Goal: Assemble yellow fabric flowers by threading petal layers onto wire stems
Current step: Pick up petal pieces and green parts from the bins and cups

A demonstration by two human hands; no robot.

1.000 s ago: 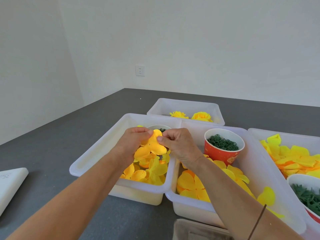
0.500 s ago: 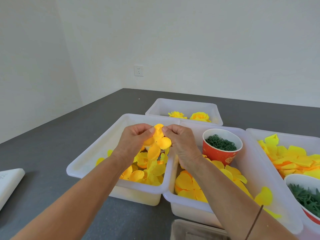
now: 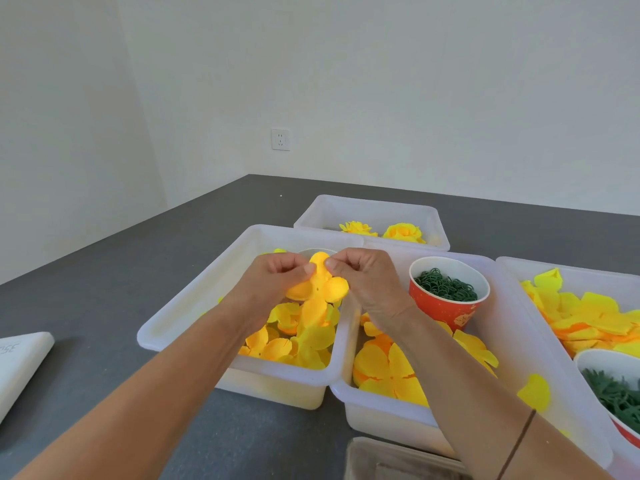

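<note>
Two hands together above the left white bin (image 3: 194, 299), fingers curled inward: left hand (image 3: 273, 282) and right hand (image 3: 363, 282) each pinching the top lobe of one yellow four-lobed petal layer (image 3: 317, 289) between thumb and fingertips. Petal layer hanging just below the fingertips, raised clear of the loose petal layers (image 3: 294, 341) heaped in the bin beneath; small dark hole visible near its centre. No wire stem to be made out between the fingers. Partly hidden behind the fingertips, the rim of a white cup (image 3: 311, 252) at the far end of the same bin. Just right of the right-hand knuckles, a red paper cup (image 3: 446, 303) full of small dark green rings (image 3: 445, 287), standing in the middle bin (image 3: 512, 358) along with larger yellow petals (image 3: 384, 368) under the right wrist. Well beyond the fingertips, a farther bin (image 3: 374, 213) with two finished yellow flowers (image 3: 403, 233). Far right of the fingers, a third bin (image 3: 568, 268) holding yellow-orange petal pieces (image 3: 588, 317) and another cup of green parts (image 3: 616, 393). Thin dark band (image 3: 519, 441) round the right forearm. Off to the left of the left forearm, a white flat object (image 3: 20, 362) on the dark grey tabletop (image 3: 104, 271).
</note>
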